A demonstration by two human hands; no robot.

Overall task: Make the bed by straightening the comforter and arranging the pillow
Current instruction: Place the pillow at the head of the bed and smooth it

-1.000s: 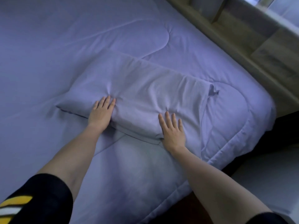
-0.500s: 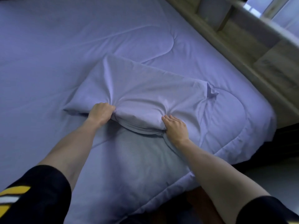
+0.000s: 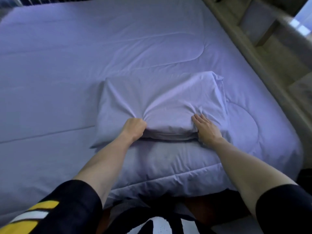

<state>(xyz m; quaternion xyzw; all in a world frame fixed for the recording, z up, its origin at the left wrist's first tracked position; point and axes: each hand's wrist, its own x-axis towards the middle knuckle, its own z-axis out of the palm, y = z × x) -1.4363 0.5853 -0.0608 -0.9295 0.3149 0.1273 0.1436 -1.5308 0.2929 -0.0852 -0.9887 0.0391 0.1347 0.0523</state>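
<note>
**Hands on the pillow's near edge, comforter already flat**

Both hands work the near long edge of the pillow. Beneath everything, the wide pale lavender quilted comforter [image 3: 84, 73] covers the bed from its far edge to the near edge, where its stitched border hangs over the side. It lies mostly smooth, with shallow creases toward the left and curved quilting lines near the right corner. It looks light and limp, and would likely slide and ruck if the pillow is dragged across it rather than lifted.

On top of it, toward the near right corner of the bed, sits the soft rectangular pillow in a matching lavender case [image 3: 162, 98]. The case is loose; slack cloth fans out at its left end and bunches at the far right corner. It should be light and squashy, so a grip on fabric alone will pull the case rather than the filling; taking the filling through the case at the two short ends looks surer.

The left hand [image 3: 134, 126] is clenched, fist bunching the case. The right hand [image 3: 205, 128] is curled over the edge, fingertips dug into a gathered fold, thumb hidden.

Room is generous to the left and far across the bed. Just beside the right edge runs a pale wooden shelf unit [image 3: 270, 53], leaving little clearance there.
</note>
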